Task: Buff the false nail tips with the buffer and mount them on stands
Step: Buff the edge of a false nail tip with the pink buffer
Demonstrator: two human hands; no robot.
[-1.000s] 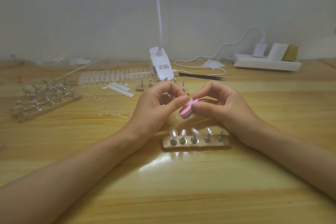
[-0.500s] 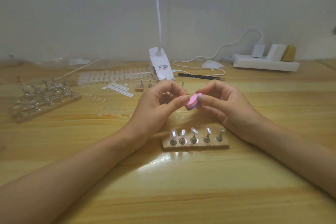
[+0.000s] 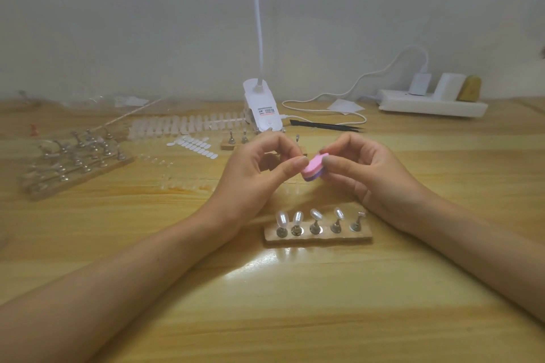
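Observation:
My right hand [image 3: 362, 171] grips a small pink and purple buffer [image 3: 312, 169] between thumb and fingers. My left hand [image 3: 259, 174] pinches a false nail tip between thumb and forefinger, right against the buffer's left end; the fingers hide the tip almost wholly. Both hands hover above the table. In front of them lies a wooden stand base [image 3: 318, 240] with five metal pegs. Four pegs carry pearly nail tips [image 3: 281, 219], and the rightmost peg [image 3: 358, 219] is bare.
A white clamp lamp [image 3: 261, 109] stands behind the hands, with black tweezers [image 3: 324, 126] and a power strip [image 3: 430, 107] to its right. Strips of clear tips [image 3: 182, 127], loose tips [image 3: 193, 146] and a board of spare stands [image 3: 73, 162] lie on the left.
The buffer rose a little toward the lamp, then came slightly back down, stroking against the left fingertips. Both grips are unchanged and the stand base has not moved.

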